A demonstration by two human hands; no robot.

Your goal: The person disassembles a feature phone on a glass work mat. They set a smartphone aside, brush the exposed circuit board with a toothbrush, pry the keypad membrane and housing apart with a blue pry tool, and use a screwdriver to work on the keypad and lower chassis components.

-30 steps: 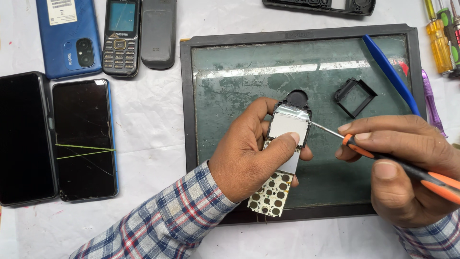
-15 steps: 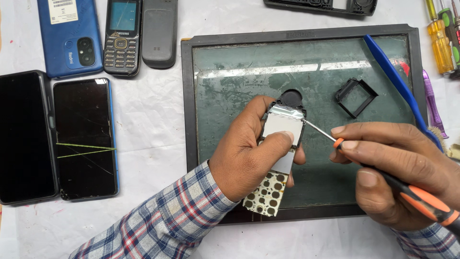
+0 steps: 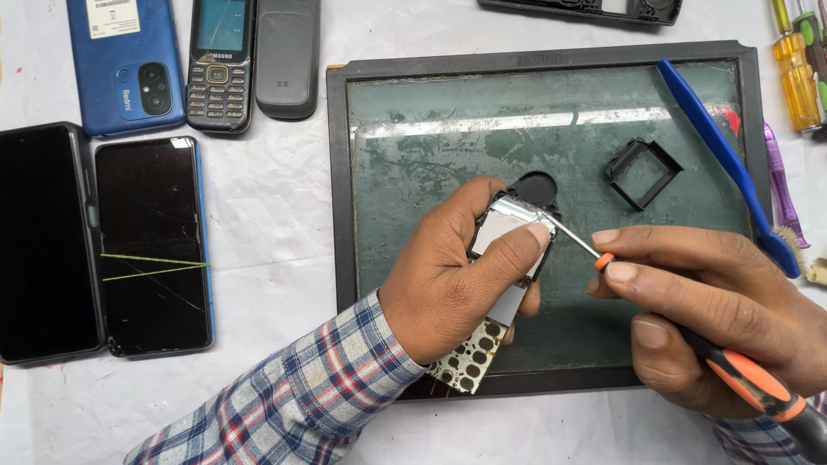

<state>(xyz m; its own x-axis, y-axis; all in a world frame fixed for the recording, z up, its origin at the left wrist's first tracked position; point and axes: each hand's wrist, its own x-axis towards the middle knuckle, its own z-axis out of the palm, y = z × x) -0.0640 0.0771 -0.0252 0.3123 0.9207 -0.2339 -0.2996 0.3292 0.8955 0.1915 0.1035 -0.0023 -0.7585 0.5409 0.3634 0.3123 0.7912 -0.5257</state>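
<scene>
The left hand (image 3: 448, 275) grips a stripped keypad-phone circuit board (image 3: 504, 258) above the green work mat (image 3: 448, 112), fingers wrapped round its left edge and the thumb pressed flat on the silver display panel. The board's lower end, a perforated keypad contact sheet, pokes out below the palm at the mat's near frame. The right hand (image 3: 715, 310) pinches an orange-and-black precision screwdriver (image 3: 689, 336) between thumb and fingertips; its thin metal tip touches the upper right corner of the board, just beside the left thumb.

On the mat, right of the board, lies a small black square frame (image 3: 643, 172), and a blue plastic pry tool (image 3: 724, 155) slants along the mat's right edge. Left of the mat sit two dark smartphones (image 3: 151, 245), one with a cracked screen; above them a blue phone (image 3: 125, 65) lies face down beside a keypad phone (image 3: 220, 65) and a grey back cover (image 3: 287, 56).
</scene>
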